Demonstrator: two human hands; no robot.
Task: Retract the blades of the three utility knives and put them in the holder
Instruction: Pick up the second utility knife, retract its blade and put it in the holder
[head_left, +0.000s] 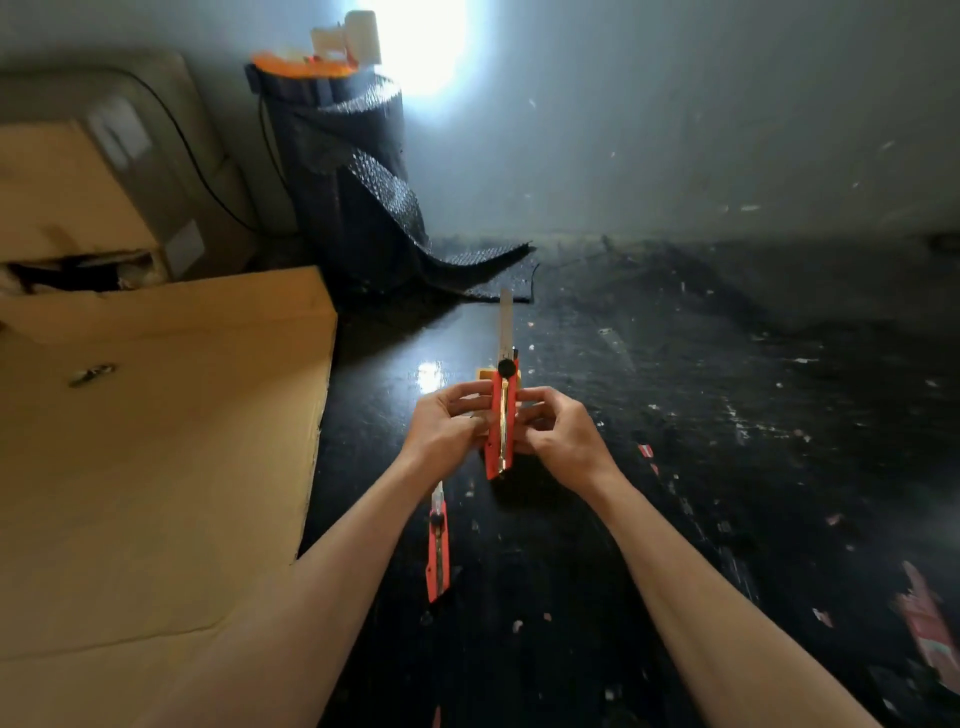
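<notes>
I hold a red utility knife (502, 426) upright above the dark floor, its long blade (505, 325) fully out and pointing away from me. My left hand (447, 423) grips the handle from the left and my right hand (558, 428) from the right. A black lock knob (506, 368) sits at the top of the handle. A second red utility knife (438, 556) lies on the floor under my left wrist, with a short bit of blade showing. A small yellow-orange object (485, 375), possibly the holder, peeks out behind the held knife.
Flat cardboard (156, 441) and cardboard boxes (78, 197) fill the left side. A roll of black bubble wrap (353, 182) stands at the back by the wall. Scraps of paper and red bits (930, 623) litter the glossy black floor (727, 467).
</notes>
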